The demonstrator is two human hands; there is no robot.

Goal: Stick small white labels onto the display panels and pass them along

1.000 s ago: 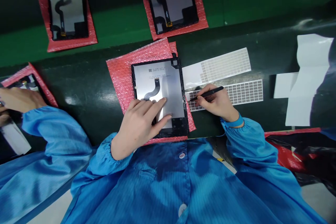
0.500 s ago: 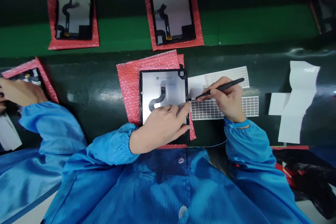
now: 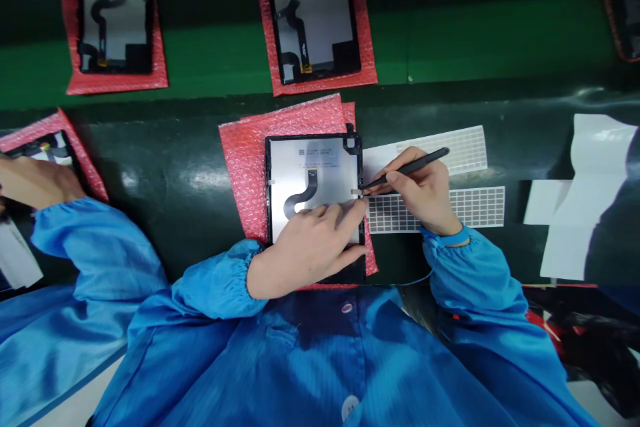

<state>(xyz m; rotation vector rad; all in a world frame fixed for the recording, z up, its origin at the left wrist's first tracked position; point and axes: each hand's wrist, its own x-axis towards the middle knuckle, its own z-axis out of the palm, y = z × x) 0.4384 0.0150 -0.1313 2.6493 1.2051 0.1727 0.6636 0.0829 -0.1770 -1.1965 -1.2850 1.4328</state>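
Note:
A tablet screen panel [image 3: 287, 160] with a silver back, black frame and curved black flex cable [image 3: 311, 187] lies in front of me on pink bubble-wrap bags [image 3: 237, 167]. My left hand [image 3: 315, 240] rests across its lower part, fingers stretched out, with the index fingertip by the right edge. Black tweezers [image 3: 420, 161] are pinched in my right hand [image 3: 425, 190]. Their tip is at the panel's right edge, beside a small pale sticker [image 3: 357, 191] lying over that edge. Under and beside my right hand are two sheets of small stickers, an upper sheet [image 3: 465, 147] and a lower sheet [image 3: 477, 207].
Two similar panels, a left panel [image 3: 117, 27] and a middle panel [image 3: 320, 20], lie on pink bags on the green belt [image 3: 210, 60] beyond. At left, a co-worker's hand [image 3: 43, 180] is over another panel. White paper [image 3: 595, 167] lies at right.
The tweezers have moved left, bringing the small sticker from just outside the panel onto its right edge. My left hand stays on the panel. The view has shifted slightly.

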